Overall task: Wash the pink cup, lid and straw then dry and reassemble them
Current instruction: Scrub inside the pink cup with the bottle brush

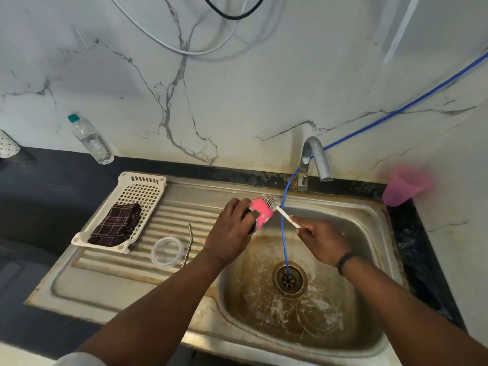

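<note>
My left hand [235, 228] grips the pink cup [261, 213] on its side over the sink's back left corner. A white bottle brush [274, 206] lies with its bristles against the cup's outer wall. Its handle is pinched in my right hand [319, 240], which hovers above the basin. The clear lid [167, 252] lies flat on the ribbed drainboard, and the metal straw [188, 243] rests just to its right. The cup's mouth is mostly hidden behind my left hand.
A white drying rack [148, 191] holds a dark checked cloth [116, 224]. The steel sink [369, 228] has a tap [315, 159] and a blue hose [284, 241] running into the drain [289, 278]. A second pink cup [402, 187] stands at right, a water bottle [91, 138] at left.
</note>
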